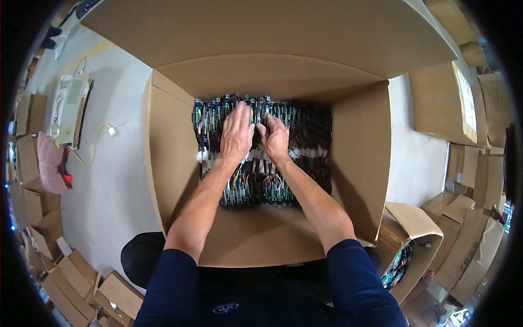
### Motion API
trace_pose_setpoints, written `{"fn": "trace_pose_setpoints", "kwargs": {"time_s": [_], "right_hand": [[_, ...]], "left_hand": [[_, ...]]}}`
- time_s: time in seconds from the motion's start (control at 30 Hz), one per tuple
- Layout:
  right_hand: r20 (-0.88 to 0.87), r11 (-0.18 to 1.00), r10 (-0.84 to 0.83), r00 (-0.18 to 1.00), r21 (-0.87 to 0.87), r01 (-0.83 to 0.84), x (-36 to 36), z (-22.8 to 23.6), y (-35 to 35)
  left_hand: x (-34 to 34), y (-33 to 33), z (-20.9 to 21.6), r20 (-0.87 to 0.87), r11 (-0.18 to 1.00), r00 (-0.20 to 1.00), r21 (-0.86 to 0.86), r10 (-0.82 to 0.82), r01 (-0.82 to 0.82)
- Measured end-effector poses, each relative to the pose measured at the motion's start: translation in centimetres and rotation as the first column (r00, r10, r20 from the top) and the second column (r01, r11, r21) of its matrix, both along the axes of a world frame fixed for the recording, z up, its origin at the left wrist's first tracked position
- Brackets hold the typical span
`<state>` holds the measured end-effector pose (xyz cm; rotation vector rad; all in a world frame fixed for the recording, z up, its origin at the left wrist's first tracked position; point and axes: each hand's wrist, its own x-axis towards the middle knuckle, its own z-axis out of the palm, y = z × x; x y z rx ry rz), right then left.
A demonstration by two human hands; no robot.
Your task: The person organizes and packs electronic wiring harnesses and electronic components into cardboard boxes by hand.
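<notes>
A large open cardboard box [359, 158] stands in front of me. Inside it, tightly packed rows of wire harnesses [239, 188] show black ends, multicoloured wires and a band of white connectors [308, 153] across the middle. My left hand [236, 134] lies over the far row, its fingers straight and pointing away from me. Close beside it on the right, my right hand [275, 137] rests on the same row, fingers slightly bent and thumb apart. Both palms face down onto the harnesses. Neither hand visibly grips anything, though the undersides of the fingers are hidden.
The far flap [261, 27] stands raised behind the box. On the floor at left are a beige metal unit [73, 103] with a yellow cable and pink wrap [49, 163]. A smaller carton [419, 229] holding wires stands at lower right. More cartons [441, 103] line both sides.
</notes>
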<state>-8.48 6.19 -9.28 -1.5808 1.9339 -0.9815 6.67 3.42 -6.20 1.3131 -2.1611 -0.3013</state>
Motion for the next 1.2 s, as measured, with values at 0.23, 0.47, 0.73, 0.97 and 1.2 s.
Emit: {"fn": "trace_pose_setpoints", "kwargs": {"time_s": [0.23,0.47,0.73,0.97,1.2], "right_hand": [[-0.162,0.967,0.241,0.957,-0.044,-0.251,-1.2,-0.6,0.0],[-0.288,0.668,0.722,0.629,0.527,-0.525,-2.8,13.5,-2.1],[-0.248,0.853,0.434,0.866,-0.195,-0.484,-10.6,33.8,16.2],[-0.120,0.768,-0.640,0.759,-0.078,0.635,-22.3,31.4,46.6],[-0.518,-0.015,-0.853,0.062,0.143,0.990,-32.8,24.7,77.7]], "left_hand": [[-0.7,-3.5,-2.0,0.347,0.912,0.856,-0.005,-0.382,0.409],[2.3,-2.9,-6.5,0.330,0.973,0.929,-0.095,-0.169,0.211],[-0.4,-2.2,-1.1,0.474,0.868,0.780,-0.065,-0.408,0.493],[-1.6,-1.4,3.9,0.634,0.938,0.695,0.280,-0.340,0.204],[0.2,-0.5,7.2,0.480,0.863,0.742,0.429,-0.468,0.266]]}}
